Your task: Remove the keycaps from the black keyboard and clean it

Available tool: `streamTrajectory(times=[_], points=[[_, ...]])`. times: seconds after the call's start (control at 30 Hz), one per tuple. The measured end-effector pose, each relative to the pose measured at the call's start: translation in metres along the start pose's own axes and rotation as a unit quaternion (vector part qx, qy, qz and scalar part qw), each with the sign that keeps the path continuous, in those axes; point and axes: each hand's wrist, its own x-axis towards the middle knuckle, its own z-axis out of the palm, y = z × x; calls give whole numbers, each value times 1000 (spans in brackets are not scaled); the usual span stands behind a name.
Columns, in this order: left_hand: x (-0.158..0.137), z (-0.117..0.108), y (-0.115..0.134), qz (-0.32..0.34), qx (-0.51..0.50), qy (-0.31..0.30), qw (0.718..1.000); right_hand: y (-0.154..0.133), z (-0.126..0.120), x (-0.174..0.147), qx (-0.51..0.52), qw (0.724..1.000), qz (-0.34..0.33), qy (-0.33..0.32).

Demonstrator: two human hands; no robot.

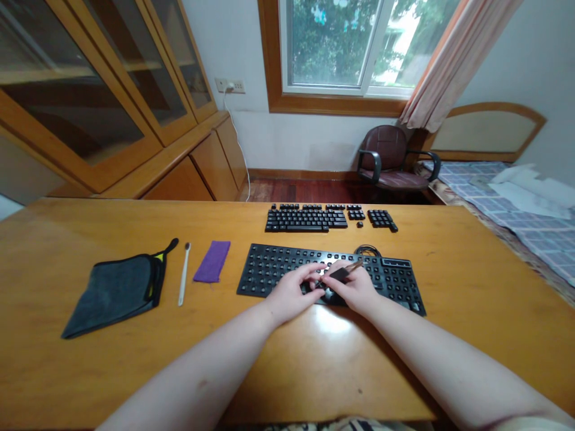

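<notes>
A black keyboard (274, 269) with its keycaps off lies on the desk below my hands, its small key posts exposed. My right hand (357, 290) is closed round a small dark tool (339, 274) with thin brownish prongs sticking out at its upper right end. The tool's other end points left, towards my left fingers, over the lower middle of the keyboard. My left hand (294, 290) rests on the board with thumb and fingers curled together near that end. What lies between the left fingertips is too small to make out.
Loose black keycaps (305, 220) are laid out in keyboard order behind the board. A coiled cable (368, 250) lies at its back edge. To the left are a purple cloth (212, 261), a white toothbrush (184, 275) and a folded grey cloth (117, 287). Beyond the desk stands a chair (389, 155).
</notes>
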Motion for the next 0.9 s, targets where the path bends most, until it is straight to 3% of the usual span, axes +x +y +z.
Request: streamTrajectory(times=[0.1, 0.33, 0.57, 0.9], points=[[1, -1, 1, 12, 25, 6, 1000, 2, 1, 0, 12, 1000, 20, 8], [1, -1, -4, 13, -26, -13, 999, 2, 1, 2, 63, 996, 68, 18], [-2, -2, -5, 37, 43, 8, 998, 8, -2, 3, 131, 980, 147, -40], [-4, -4, 2, 102, 143, 55, 983, 7, -4, 5, 234, 947, 217, -25]])
